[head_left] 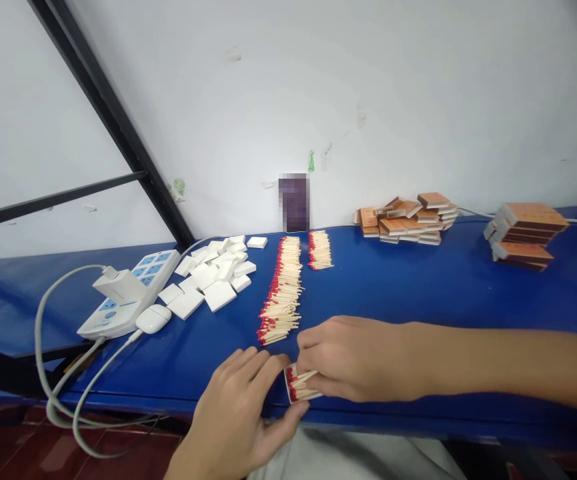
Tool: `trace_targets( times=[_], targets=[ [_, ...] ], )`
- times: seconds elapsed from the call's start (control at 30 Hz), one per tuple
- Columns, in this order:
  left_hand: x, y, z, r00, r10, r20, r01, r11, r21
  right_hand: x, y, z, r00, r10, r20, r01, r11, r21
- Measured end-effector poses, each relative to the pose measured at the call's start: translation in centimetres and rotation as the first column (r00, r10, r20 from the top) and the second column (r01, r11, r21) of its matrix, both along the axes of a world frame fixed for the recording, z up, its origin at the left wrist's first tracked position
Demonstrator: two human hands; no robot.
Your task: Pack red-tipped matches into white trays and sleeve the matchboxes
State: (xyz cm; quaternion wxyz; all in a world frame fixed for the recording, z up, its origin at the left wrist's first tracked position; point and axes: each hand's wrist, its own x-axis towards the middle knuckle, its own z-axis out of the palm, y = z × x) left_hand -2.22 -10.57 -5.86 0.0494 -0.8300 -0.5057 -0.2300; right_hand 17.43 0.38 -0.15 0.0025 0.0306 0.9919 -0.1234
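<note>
Near the front edge of the blue table, a small white matchbox tray (287,387) holds red-tipped matches (302,385). My left hand (243,407) grips the tray from the left, index finger at its far side and thumb at its near corner. Fingers of my right hand (331,360) are bent together over the matches, touching them and hiding the tray's right part. Just beyond my hands lies a long row of loose matches (284,287), heads to the left. A shorter row of matches (321,250) lies beside its far end.
White flat box pieces (213,270) are heaped at left, beside a power strip (155,273) with a charger (121,287), a white earphone case (153,319) and cables. Orange matchbox sleeves (408,217) and a stack of sleeves (528,230) stand along the wall. A blurred dark rectangle (294,203) leans there.
</note>
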Motion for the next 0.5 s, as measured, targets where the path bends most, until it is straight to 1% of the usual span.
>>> trace_targets(
  times=[0.1,0.27,0.4,0.5],
  targets=[
    [0.0,0.1,0.0,1.0,-0.004,0.003,0.004,1.0,0.005,0.5,0.1,0.1,0.999,0.007,-0.039,-0.009,0.998,-0.059],
    [0.0,0.0,0.0,1.0,-0.011,0.001,0.011,1.0,0.01,1.3,0.5,-0.1,0.997,-0.026,-0.078,0.015,0.99,-0.141],
    [0.0,-0.1,0.0,1.0,-0.007,0.003,0.007,1.0,0.003,1.3,0.6,-0.6,0.994,-0.023,-0.107,0.007,0.989,-0.144],
    [-0.1,0.0,0.0,1.0,-0.003,-0.003,0.003,1.0,0.002,1.2,0.6,-1.3,0.99,0.009,-0.139,-0.022,0.995,-0.097]
  ],
)
